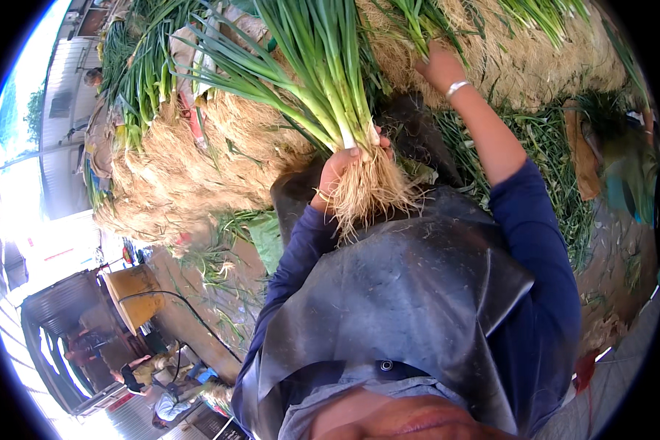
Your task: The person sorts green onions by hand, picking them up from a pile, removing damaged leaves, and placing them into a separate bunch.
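My left hand point(341, 167) grips a thick bunch of green onions point(323, 81) just above its pale, stringy roots point(370, 191), holding it upright in front of my dark apron point(396, 293). My right hand point(440, 66), with a silver bracelet at the wrist, reaches up to the stacked pile of onions point(506, 51) and closes on some green stalks there. Both arms wear dark blue sleeves.
A big stack of green onion bundles point(191, 169) with roots facing out fills the space ahead. Loose green leaves point(557, 191) lie on the right. A yellow tub point(136, 293) and a hose stand at lower left, where other people crouch.
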The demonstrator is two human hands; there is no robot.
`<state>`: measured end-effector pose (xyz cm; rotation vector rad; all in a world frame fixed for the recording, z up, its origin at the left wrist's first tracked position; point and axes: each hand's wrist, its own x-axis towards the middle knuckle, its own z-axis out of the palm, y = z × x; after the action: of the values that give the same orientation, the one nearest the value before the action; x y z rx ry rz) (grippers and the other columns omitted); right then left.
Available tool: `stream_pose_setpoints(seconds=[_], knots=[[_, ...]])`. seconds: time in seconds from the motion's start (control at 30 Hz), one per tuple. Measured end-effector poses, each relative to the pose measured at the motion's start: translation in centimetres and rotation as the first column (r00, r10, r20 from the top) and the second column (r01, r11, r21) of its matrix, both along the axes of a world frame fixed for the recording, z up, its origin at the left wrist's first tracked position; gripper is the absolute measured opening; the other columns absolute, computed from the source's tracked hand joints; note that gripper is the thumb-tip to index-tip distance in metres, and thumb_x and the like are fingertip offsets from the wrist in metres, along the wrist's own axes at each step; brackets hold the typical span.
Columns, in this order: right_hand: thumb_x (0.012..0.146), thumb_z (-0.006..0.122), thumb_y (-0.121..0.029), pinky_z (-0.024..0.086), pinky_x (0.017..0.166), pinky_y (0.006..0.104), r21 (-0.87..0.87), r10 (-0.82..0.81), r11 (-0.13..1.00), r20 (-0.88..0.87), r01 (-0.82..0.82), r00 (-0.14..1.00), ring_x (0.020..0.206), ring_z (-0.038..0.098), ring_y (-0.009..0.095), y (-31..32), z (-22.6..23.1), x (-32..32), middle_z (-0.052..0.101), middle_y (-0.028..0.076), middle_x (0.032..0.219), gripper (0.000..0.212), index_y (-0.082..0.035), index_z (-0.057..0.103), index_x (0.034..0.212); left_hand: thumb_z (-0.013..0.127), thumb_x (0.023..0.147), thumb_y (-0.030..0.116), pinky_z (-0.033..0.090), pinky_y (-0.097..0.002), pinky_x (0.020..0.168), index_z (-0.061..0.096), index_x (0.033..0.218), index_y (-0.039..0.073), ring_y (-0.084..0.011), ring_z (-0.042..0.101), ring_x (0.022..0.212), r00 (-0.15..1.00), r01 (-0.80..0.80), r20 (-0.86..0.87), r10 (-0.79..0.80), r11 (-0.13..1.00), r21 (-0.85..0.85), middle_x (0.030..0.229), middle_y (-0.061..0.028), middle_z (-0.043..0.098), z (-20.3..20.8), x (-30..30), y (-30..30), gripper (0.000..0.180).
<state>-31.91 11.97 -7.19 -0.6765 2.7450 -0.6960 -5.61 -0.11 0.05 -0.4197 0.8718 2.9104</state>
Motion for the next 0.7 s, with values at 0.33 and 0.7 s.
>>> stream_pose_setpoints(seconds=[0.33,0.7], knots=[[0.086,0.061,-0.024,0.047,0.071,0.039,-0.604,0.081,0.769,0.417,0.21,0.905,0.078,0.059,0.03,3.6,-2.0,11.9,0.059,0.016,0.089,0.03,-0.001,0.052,0.103,0.056,0.082,0.011,0.054,-0.0339,0.075,0.053,0.114,-0.004,-0.0236,0.065,0.082,0.935,0.166,0.304,-0.184,0.982,0.086,0.1,-0.0145,0.064,-4.9,-1.6,1.6,0.035],[0.096,0.044,-0.026,0.042,0.062,0.0339,-0.677,0.406,0.232,0.72,0.699,0.562,0.069,0.053,0.022,6.3,-0.3,13.3,0.053,0.009,0.069,0.024,-0.006,0.049,0.084,0.053,0.083,0.009,0.054,-0.0353,0.077,0.048,0.122,-0.002,-0.0242,0.064,0.087,0.984,0.087,0.152,-0.097,0.994,0.071,0.108,-0.0167,0.061,-2.7,-1.1,2.8,0.041]])
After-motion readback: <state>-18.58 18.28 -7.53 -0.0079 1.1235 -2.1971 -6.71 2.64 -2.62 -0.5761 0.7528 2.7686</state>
